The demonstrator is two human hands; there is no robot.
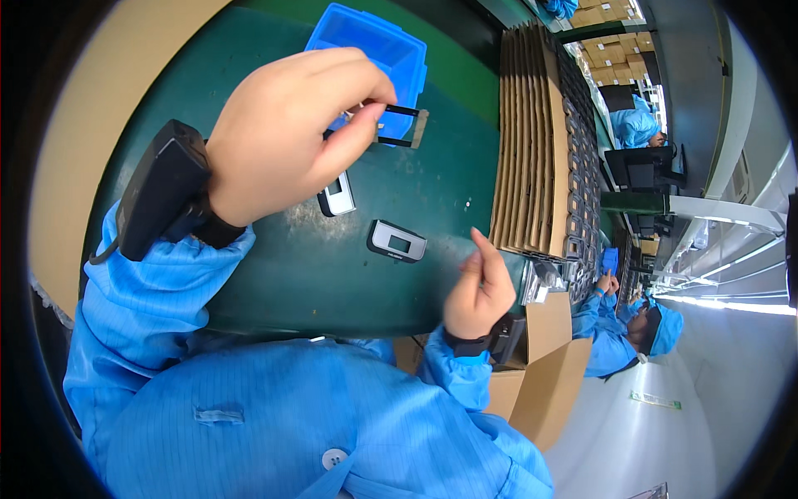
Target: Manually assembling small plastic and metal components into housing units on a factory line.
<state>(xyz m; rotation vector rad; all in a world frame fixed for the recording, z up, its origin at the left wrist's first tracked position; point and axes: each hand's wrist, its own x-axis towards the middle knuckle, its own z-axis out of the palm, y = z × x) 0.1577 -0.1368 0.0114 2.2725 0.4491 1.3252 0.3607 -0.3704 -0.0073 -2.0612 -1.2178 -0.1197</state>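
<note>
My left hand (303, 125) is closed, pinching a thin rectangular frame (403, 126) with black long sides and a tan end strip. It holds this frame over the near edge of a blue plastic bin (342, 27). Under my left hand lies a silver-and-black device casing (339, 200) with a window, partly covered by the hand. A second casing (397, 241), silver-faced with a dark rectangular window, lies flat on the green table between my hands. My right hand (480, 291) is raised near the table's right side, index finger stretched and thumb close by; nothing shows in it.
Cardboard dividers (528, 141) stand in a row at the right, beside rows of dark casings (579, 166). An open cardboard box (553, 378) is below my right wrist. Tan board (75, 183) borders the table's left. Co-workers in blue (611, 333) sit farther right.
</note>
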